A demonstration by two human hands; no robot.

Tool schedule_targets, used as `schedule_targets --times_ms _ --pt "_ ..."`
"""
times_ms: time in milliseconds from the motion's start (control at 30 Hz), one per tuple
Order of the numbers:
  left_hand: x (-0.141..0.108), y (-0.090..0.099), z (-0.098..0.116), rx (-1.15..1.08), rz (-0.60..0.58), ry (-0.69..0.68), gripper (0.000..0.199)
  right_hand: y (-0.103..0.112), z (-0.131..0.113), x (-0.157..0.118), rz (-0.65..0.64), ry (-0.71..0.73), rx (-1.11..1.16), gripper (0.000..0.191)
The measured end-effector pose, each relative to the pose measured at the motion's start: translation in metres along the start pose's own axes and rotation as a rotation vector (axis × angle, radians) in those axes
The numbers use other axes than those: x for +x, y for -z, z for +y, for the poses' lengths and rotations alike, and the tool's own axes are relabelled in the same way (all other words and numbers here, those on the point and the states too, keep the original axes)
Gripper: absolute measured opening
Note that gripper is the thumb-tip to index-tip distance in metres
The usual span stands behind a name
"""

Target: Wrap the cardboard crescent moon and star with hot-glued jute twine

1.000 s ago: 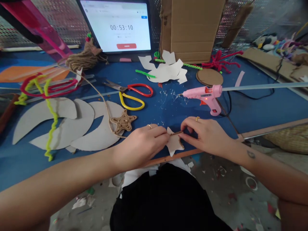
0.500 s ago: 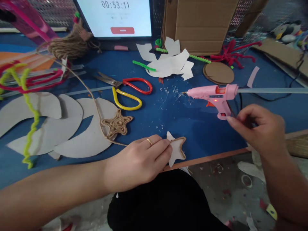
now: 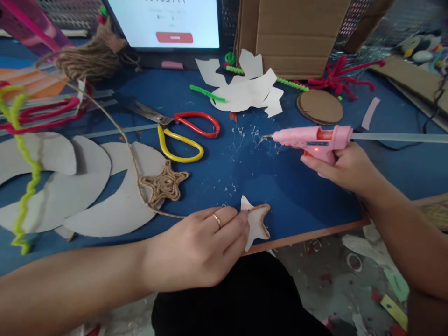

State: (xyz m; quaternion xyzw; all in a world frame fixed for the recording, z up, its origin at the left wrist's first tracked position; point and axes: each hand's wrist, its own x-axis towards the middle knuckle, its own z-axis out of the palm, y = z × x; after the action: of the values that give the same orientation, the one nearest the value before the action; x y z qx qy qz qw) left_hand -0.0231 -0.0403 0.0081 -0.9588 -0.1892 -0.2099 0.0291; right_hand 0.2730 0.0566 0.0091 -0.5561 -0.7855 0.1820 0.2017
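Observation:
My left hand (image 3: pixel 206 245) pinches a white paper star (image 3: pixel 255 224) at the table's front edge. Brown twine (image 3: pixel 265 208) runs along part of the star's outline, and its long strand (image 3: pixel 131 156) passes under my fingers and back to the twine ball. At the right, my right hand (image 3: pixel 353 170) is wrapped around the handle of a pink hot glue gun (image 3: pixel 315 140). Its nozzle points left, an orange light glows on its side, and a glue stick (image 3: pixel 399 136) extends from the rear. A finished-looking twine star (image 3: pixel 166 182) lies left of my left hand.
Scissors (image 3: pixel 168 120) with red and yellow handles lie open mid-table. Grey crescent cutouts (image 3: pixel 91 172) and a twine ball (image 3: pixel 89 58) are at left. White cutouts (image 3: pixel 245 93), cardboard discs (image 3: pixel 320 106) and a cardboard box (image 3: pixel 290 37) stand behind. Glue strings (image 3: pixel 257 135) litter the blue table.
My right hand has closed around the glue gun's handle, where before its fingers were just at the handle's base. The left hand stays on the paper star. The view has shifted slightly.

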Motion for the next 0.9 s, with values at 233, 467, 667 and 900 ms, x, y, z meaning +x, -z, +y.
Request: schedule_targets --times_ms 233,467,667,900 --pt "-0.01 -0.01 0.005 -0.005 0.046 -0.001 0.023 0.01 -0.009 -0.009 0.041 0.055 0.14 0.017" --pt "-0.009 -0.013 0.006 0.017 0.095 -0.011 0.02 0.026 -0.042 -0.029 -0.28 0.409 0.096 0.011" --pt "-0.005 -0.011 0.003 0.003 0.076 -0.026 0.02 0.021 -0.052 -0.032 -0.471 0.319 0.132 0.026" --pt "-0.007 -0.013 0.004 -0.022 0.114 -0.033 0.019 0.018 -0.051 -0.032 -0.471 0.303 0.096 0.024"
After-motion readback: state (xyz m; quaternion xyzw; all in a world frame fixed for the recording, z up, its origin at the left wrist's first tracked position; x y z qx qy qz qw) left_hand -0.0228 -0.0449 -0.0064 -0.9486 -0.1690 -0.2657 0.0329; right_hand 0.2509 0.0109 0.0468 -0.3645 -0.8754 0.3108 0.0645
